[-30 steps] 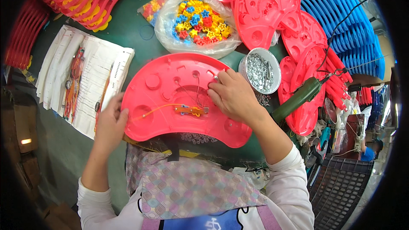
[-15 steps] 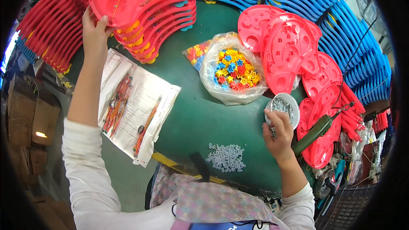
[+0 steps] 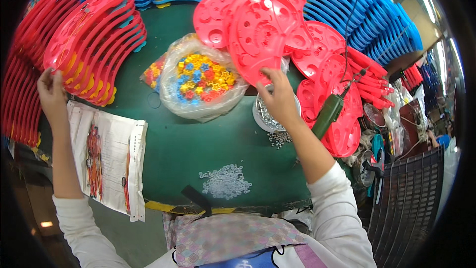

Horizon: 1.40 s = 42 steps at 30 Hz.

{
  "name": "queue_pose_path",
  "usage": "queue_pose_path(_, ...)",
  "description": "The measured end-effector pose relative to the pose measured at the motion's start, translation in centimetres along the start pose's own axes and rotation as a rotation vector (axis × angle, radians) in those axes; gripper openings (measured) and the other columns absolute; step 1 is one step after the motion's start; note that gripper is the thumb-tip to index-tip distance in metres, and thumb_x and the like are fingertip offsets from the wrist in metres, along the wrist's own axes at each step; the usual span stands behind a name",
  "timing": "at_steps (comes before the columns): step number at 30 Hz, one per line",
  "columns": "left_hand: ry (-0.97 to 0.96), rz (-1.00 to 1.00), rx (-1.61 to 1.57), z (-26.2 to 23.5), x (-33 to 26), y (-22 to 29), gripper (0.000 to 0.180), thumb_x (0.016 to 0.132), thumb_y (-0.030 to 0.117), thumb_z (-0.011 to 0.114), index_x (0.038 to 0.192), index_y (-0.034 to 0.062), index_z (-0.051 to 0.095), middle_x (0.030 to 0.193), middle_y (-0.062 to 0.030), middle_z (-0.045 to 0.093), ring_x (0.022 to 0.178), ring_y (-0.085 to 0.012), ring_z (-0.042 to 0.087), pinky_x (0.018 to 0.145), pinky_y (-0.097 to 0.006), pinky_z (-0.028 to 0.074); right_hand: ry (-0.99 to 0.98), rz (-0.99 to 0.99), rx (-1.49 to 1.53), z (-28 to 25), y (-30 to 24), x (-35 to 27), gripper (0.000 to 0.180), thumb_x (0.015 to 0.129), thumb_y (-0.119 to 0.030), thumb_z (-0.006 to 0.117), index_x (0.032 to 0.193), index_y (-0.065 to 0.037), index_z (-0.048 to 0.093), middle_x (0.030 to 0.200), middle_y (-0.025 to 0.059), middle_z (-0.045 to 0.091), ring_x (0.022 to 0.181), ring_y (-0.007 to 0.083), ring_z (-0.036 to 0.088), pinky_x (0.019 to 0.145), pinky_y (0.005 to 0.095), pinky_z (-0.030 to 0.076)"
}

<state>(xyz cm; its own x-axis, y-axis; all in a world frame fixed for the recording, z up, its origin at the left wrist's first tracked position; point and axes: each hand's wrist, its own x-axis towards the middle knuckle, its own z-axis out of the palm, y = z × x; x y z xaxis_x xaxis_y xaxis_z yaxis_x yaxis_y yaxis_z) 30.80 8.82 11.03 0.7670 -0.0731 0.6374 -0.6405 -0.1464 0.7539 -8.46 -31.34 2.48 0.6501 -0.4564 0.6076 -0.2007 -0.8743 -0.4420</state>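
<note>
My left hand (image 3: 51, 89) is at the near end of a stack of curved red plastic panels (image 3: 91, 34). Its fingers are apart and touch the rounded tip of the top panel, which lies on the stack with a thin wire across it. My right hand (image 3: 281, 100) reaches over a white tub (image 3: 258, 117) of small metal parts. Thumb and fingers close on the narrow near end of a red plastic panel (image 3: 258, 32), the top one of a loose pile. Left of it sits a clear bag (image 3: 171, 100) of yellow, blue and red star-shaped pieces.
Small clear rings (image 3: 225, 182) and small metal bits (image 3: 279, 139) lie on the green table (image 3: 173, 149). Wires rest on a white paper sheet (image 3: 111, 159) at left. A green-handled tool (image 3: 329, 114) hangs at right. Blue panel stacks (image 3: 347, 12) line the back.
The view has shifted right. My left hand has drawn toward the stack's near end, and its top panel now lies flat. My right hand has moved from the tub to the loose red panel's tip.
</note>
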Motion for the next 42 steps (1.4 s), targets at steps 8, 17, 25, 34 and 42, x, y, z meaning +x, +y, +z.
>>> queue_pose_path(8,-0.949,-0.011,-0.024,15.1,-13.4,10.2,0.037,0.097,0.018,0.068,0.129,0.0029,0.059,0.111,-0.0097,0.063,0.09,-0.0152,0.064,0.08,-0.03,0.053,0.002,0.699,-0.069,3.4,8.0,6.5,0.063,0.086,-0.023,0.075,0.135,0.008,0.05,0.127,0.0317,0.063,0.122,0.0423,0.061,0.102,0.0488,0.049)
queue_pose_path(17,-0.792,-0.651,-0.42,28.0,-16.4,10.1,0.04,0.097,0.021,0.065,0.123,-0.0065,0.052,0.102,-0.0165,0.065,0.078,-0.0221,0.069,0.067,-0.032,0.057,0.021,0.174,0.631,6.7,6.7,9.3,0.032,0.093,-0.008,0.063,0.123,0.003,0.065,0.113,0.0201,0.074,0.103,0.0293,0.072,0.091,0.0379,0.055)
queue_pose_path(25,-0.525,-0.895,-0.709,28.1,-14.7,6.5,0.027,0.102,0.015,0.059,0.119,-0.0056,0.052,0.099,-0.0145,0.061,0.091,-0.0278,0.069,0.08,-0.036,0.061,-0.246,0.327,-0.05,5.0,10.3,8.7,0.028,0.086,-0.018,0.073,0.103,0.005,0.075,0.101,0.0187,0.076,0.089,0.0295,0.075,0.082,0.0394,0.059)
queue_pose_path(34,-0.732,-0.685,-0.572,25.6,-17.8,8.4,0.049,0.098,0.012,0.065,0.139,-0.003,0.043,0.123,-0.0182,0.058,0.101,-0.0264,0.069,0.088,-0.035,0.059,-0.372,0.147,-0.471,6.9,9.1,8.8,0.022,0.09,-0.024,0.066,0.102,-0.006,0.069,0.091,0.0164,0.075,0.088,0.0354,0.073,0.079,0.0495,0.057)
queue_pose_path(42,-1.149,-0.238,-0.285,23.0,-18.0,10.7,0.053,0.09,0.018,0.077,0.133,-0.0002,0.053,0.125,-0.016,0.063,0.109,-0.0219,0.065,0.091,-0.035,0.053,-0.402,-0.053,0.337,1.6,-4.4,3.9,0.021,0.093,-0.021,0.067,0.105,-0.006,0.074,0.084,0.015,0.071,0.078,0.0276,0.07,0.073,0.0404,0.055)
